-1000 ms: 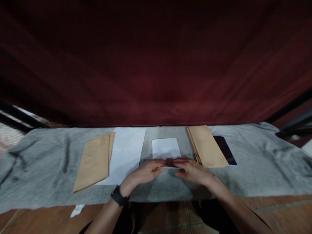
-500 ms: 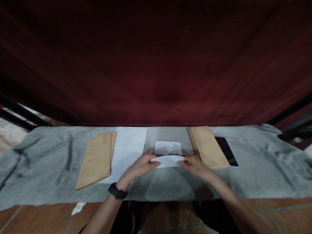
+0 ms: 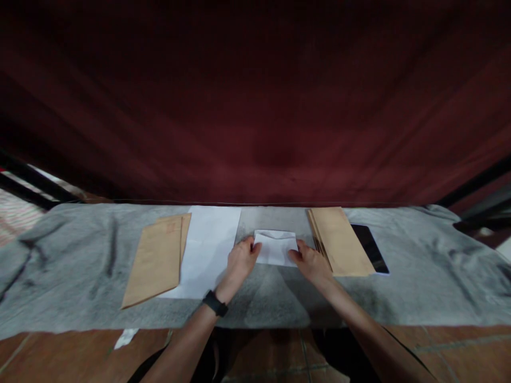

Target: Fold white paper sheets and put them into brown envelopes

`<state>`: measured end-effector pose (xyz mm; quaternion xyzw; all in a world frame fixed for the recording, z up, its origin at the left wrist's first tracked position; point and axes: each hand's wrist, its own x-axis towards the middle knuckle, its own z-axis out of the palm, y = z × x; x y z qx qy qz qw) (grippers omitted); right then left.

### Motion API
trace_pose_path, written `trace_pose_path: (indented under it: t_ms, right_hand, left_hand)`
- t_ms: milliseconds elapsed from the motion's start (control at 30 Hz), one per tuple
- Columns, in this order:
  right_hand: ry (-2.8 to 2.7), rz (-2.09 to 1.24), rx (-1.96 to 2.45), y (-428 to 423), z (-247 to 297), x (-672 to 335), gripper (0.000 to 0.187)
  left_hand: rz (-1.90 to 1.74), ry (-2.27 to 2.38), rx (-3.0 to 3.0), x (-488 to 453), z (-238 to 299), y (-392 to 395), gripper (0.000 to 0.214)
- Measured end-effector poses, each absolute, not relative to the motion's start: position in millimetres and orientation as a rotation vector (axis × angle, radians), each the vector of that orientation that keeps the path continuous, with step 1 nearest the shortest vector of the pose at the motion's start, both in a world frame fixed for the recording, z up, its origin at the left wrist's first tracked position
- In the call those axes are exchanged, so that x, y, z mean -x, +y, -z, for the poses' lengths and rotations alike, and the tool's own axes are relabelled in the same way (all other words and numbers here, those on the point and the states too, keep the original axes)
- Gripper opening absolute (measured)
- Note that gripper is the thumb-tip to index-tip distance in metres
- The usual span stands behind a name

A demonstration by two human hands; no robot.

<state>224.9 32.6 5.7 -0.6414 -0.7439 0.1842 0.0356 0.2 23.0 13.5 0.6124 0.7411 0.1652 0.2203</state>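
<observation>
Between my hands is a folded white paper [image 3: 275, 251], over or against another white piece whose upper edge [image 3: 275, 232] shows behind it; where one ends and the other begins is hard to make out. My left hand [image 3: 241, 259], with a dark band on its wrist, pinches the folded paper's left edge. At the right edge, my right hand [image 3: 313, 261] pinches it with thumb and fingers. Both hands are low over the grey cloth. Left of my left hand lies a large white sheet [image 3: 213, 234], partly under brown envelopes [image 3: 154, 260].
A stack of brown envelopes [image 3: 339, 239] lies right of my hands, overlapping a dark tablet-like device [image 3: 371, 247]. Grey cloth [image 3: 423, 266] covers the table. A dark red curtain [image 3: 255, 133] hangs behind. On the tiled floor lies a white scrap [image 3: 126, 338].
Both hands have moved forward with the folded paper, away from my body. It now covers most of the white piece behind it and shows a broader face than the narrow strip before.
</observation>
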Motion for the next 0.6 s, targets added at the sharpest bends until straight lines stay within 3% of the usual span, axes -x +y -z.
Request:
trace_pose_path:
  t_ms: [600]
  right_hand:
    - [-2.239,-0.235,2.060,39,-2,-209,0.046]
  left_hand:
    - [-0.188,2.318,-1.786,-17,-12,35,0.034]
